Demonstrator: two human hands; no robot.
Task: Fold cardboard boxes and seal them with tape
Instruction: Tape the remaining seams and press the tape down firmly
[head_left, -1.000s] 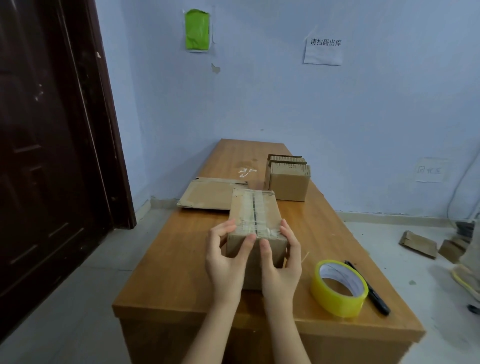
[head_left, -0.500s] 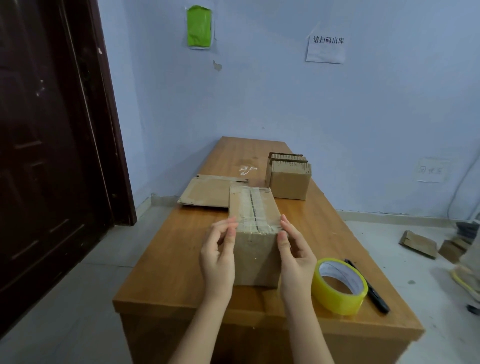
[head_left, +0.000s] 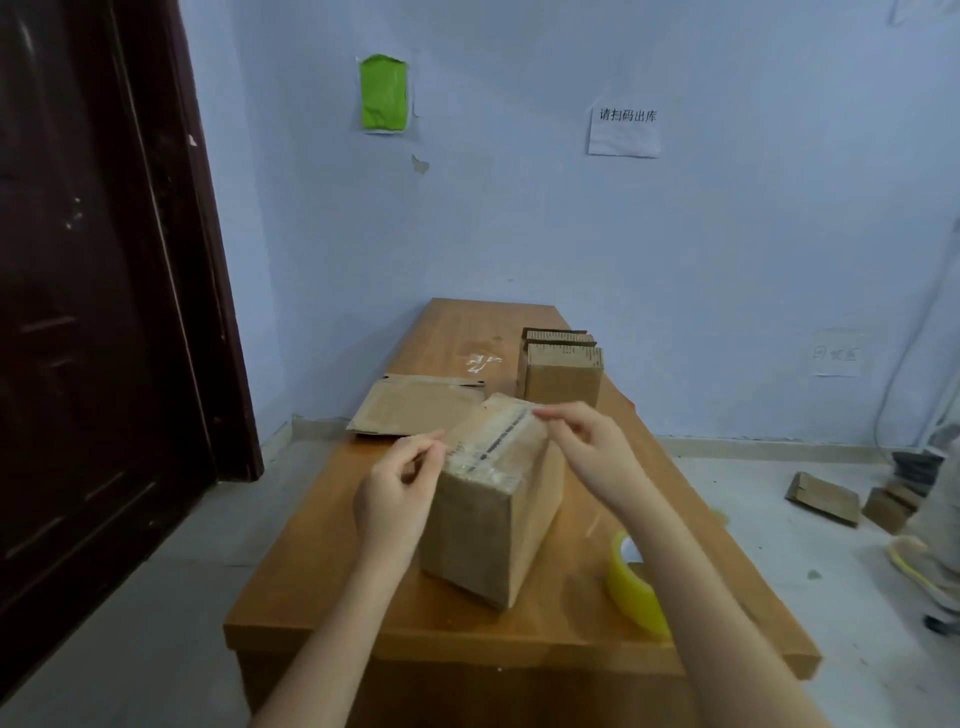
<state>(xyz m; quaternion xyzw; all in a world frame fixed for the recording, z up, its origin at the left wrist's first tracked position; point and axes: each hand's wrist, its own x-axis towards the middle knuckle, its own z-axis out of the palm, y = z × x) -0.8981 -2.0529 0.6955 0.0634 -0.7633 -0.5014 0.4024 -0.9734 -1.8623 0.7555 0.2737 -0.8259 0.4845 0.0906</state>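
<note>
A taped cardboard box (head_left: 488, 530) stands on the wooden table (head_left: 332, 608), turned at an angle with one corner toward me. Clear tape runs along its top seam and over the near end. My left hand (head_left: 400, 488) grips the box's top left edge with curled fingers. My right hand (head_left: 587, 441) reaches over the right side and pinches the far top corner. A yellow tape roll (head_left: 631, 592) lies to the right of the box, partly hidden behind my right forearm.
A flat unfolded carton (head_left: 415, 405) lies behind the box on the left. Folded boxes (head_left: 563, 379) stand stacked at the back right. A dark door (head_left: 78, 312) is on the left. Cardboard pieces (head_left: 823, 499) lie on the floor to the right.
The box has been turned from straight to angled on the table. My hands moved from its near end up to the top edge and far corner. The view shifted right.
</note>
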